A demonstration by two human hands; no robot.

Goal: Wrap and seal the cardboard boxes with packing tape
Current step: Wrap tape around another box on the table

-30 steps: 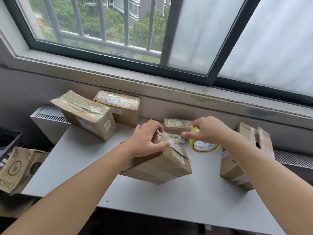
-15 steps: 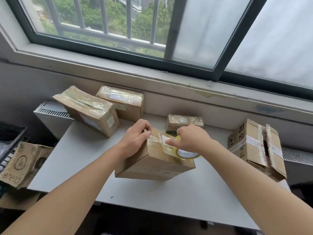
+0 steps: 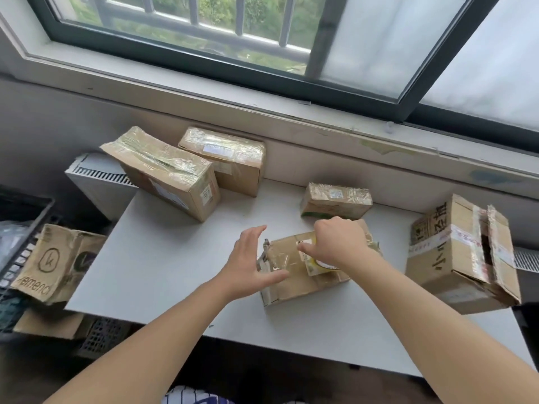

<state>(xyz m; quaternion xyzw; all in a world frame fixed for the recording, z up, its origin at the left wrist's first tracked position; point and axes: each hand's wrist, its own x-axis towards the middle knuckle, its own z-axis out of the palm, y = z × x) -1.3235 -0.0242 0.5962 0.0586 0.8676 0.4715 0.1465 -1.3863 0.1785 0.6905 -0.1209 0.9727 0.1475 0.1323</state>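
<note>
A second ago the left hand [image 3: 248, 265] was clamped over the top of the cardboard box [image 3: 300, 287], tipping it up, while the right hand [image 3: 335, 243] held the roll of packing tape [image 3: 322, 265] out beyond the far end. Since then the roll has been drawn across the top toward the person, and the box has settled flatter on the bench [image 3: 175, 258]. The left grip has let go. Its fingers are now spread and straight at the box's left end, and only the thumb seems to reach the near top edge.

To my eye that means one pass of tape is going down along the top. A clear, wrinkled strip of tape [image 3: 281, 259] shows on the cardboard between the two hands. The open left hand looks ready to smooth it or to turn the box for the next side.

The right grip is closed, fingers curled over the roll, which sits pressed on the box top under the palm; only its yellow rim and white label show. The box lies directly beneath both hands, near the middle of the bench.

Behind it sits a small taped box [image 3: 335, 199], close by but apart. Off to the right is a larger box with a loose flap [image 3: 460, 258], which I would guess still needs sealing.
</note>
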